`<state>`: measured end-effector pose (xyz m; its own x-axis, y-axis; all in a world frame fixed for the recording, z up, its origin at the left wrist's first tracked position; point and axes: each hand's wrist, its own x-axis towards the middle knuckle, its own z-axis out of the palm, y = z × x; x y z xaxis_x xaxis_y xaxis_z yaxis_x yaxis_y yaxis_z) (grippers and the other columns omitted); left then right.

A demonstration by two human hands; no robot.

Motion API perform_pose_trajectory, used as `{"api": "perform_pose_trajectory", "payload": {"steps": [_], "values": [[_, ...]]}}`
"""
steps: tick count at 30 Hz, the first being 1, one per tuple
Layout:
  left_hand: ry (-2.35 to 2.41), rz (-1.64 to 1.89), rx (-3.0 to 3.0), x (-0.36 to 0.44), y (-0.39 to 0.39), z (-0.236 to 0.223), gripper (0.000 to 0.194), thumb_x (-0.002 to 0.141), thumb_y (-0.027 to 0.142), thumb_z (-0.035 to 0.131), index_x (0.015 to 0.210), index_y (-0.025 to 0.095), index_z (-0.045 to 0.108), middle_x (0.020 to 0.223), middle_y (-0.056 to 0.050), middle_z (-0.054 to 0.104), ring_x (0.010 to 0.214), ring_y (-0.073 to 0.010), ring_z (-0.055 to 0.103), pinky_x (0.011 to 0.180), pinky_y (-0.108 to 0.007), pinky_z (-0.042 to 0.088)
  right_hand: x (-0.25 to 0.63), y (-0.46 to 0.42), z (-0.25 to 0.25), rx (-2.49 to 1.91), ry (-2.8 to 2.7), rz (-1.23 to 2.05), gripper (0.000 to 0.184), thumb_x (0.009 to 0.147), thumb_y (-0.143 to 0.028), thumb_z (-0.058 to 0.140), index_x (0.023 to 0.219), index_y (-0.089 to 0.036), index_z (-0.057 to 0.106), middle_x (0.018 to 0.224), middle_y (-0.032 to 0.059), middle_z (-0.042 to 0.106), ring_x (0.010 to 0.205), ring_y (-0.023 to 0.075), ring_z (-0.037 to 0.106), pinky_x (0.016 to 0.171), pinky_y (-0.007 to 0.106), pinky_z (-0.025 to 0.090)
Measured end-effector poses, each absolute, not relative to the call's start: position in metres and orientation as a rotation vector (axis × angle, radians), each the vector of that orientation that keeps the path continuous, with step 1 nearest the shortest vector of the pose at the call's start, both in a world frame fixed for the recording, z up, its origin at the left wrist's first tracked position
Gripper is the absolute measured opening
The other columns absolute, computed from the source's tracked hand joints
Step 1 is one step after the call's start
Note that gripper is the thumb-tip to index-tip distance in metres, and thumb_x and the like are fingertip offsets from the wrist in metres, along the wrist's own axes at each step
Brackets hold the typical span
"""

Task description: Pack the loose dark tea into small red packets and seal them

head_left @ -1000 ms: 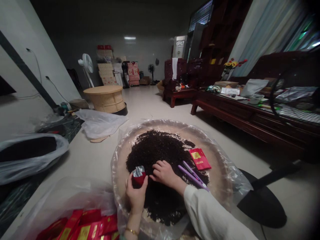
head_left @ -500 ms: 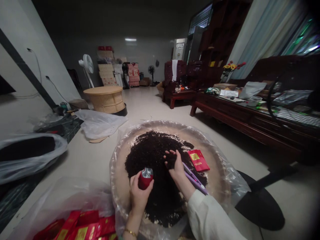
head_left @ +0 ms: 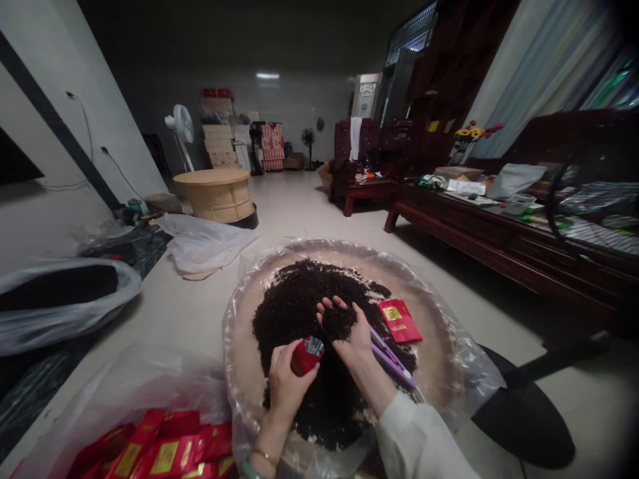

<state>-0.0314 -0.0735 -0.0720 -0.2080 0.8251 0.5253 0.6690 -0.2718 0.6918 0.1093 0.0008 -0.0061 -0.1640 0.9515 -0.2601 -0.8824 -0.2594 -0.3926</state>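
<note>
My left hand (head_left: 288, 380) grips a small red foil pouch (head_left: 303, 358), its silvery mouth open and tilted toward my other hand. Palm up and cupped, my right hand (head_left: 355, 338) holds a heap of dark loose tea (head_left: 338, 323) close beside that mouth. Both hands are above a wide round tray (head_left: 244, 332) lined with clear plastic, where a broad pile of the same tea (head_left: 294, 299) lies. Flat red pouches (head_left: 400, 320) with a gold label rest on the tray's right side. Partly behind my right forearm lies a purple long-handled tool (head_left: 392, 359), perhaps a bag sealer.
At lower left, a clear plastic bag (head_left: 144, 379) holds several red packets (head_left: 167, 456). Another bag of dark material (head_left: 60, 289) stands farther left. A black round stand base (head_left: 524, 426) is right of the tray. Beyond are a wooden low table (head_left: 464, 229) and a drum-shaped table (head_left: 214, 196).
My left hand has moved right and tipped the pouch toward my right hand. My right hand has come slightly left, its palm turned up more, showing the tea. The whole view has shifted slightly.
</note>
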Motion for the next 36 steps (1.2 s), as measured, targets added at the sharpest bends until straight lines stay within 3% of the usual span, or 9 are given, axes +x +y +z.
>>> {"api": "perform_pose_trajectory", "payload": {"steps": [9, 21, 30, 33, 36], "values": [[1.81, 1.484, 1.772, -0.029, -0.072, -0.075, 0.045, 0.064, 0.026, 0.073, 0.107, 0.02, 0.064, 0.093, -0.007, 0.063, 0.087, -0.0233, 0.063, 0.08, -0.04, 0.055, 0.086, -0.014, 0.004, -0.597, -0.461, 1.659, 0.039, 0.078, -0.053, 0.056, 0.083, -0.017, 0.071, 0.088, 0.007, 0.075, 0.09, 0.0229, 0.068, 0.096, 0.038, 0.045], [1.884, 1.469, 1.683, -0.03, -0.07, -0.084, 0.049, 0.062, 0.026, 0.074, 0.108, 0.017, 0.063, 0.094, -0.008, 0.063, 0.088, -0.0252, 0.064, 0.08, -0.043, 0.055, 0.081, -0.025, 0.004, -0.717, -0.996, 1.522, 0.06, 0.08, -0.071, 0.043, 0.099, -0.022, 0.073, 0.113, 0.0067, 0.069, 0.116, 0.0257, 0.055, 0.104, 0.042, 0.034], [1.875, 1.486, 1.576, -0.03, -0.069, -0.081, 0.05, 0.063, 0.027, 0.072, 0.111, 0.018, 0.061, 0.096, -0.008, 0.065, 0.089, -0.0247, 0.065, 0.082, -0.043, 0.055, 0.09, -0.03, 0.011, -0.642, -1.146, 1.553, 0.053, 0.079, -0.069, 0.05, 0.1, -0.025, 0.072, 0.136, 0.0061, 0.054, 0.128, 0.0253, 0.043, 0.102, 0.04, 0.037], [1.832, 1.547, 1.536, -0.03, -0.068, -0.084, 0.053, 0.066, 0.03, 0.072, 0.116, 0.019, 0.058, 0.104, -0.01, 0.065, 0.096, -0.0247, 0.065, 0.087, -0.043, 0.054, 0.099, -0.024, 0.011, -0.724, -1.057, 1.478, 0.046, 0.082, -0.064, 0.05, 0.097, -0.026, 0.072, 0.13, 0.0059, 0.058, 0.125, 0.0257, 0.045, 0.098, 0.042, 0.041], [1.835, 1.583, 1.534, -0.031, -0.068, -0.085, 0.052, 0.069, 0.032, 0.071, 0.117, 0.018, 0.057, 0.105, -0.01, 0.064, 0.098, -0.0249, 0.064, 0.089, -0.043, 0.053, 0.11, -0.021, 0.009, -0.905, -1.239, 1.204, 0.033, 0.083, -0.053, 0.055, 0.091, -0.026, 0.073, 0.112, 0.0064, 0.065, 0.114, 0.0251, 0.052, 0.099, 0.043, 0.039]]}}
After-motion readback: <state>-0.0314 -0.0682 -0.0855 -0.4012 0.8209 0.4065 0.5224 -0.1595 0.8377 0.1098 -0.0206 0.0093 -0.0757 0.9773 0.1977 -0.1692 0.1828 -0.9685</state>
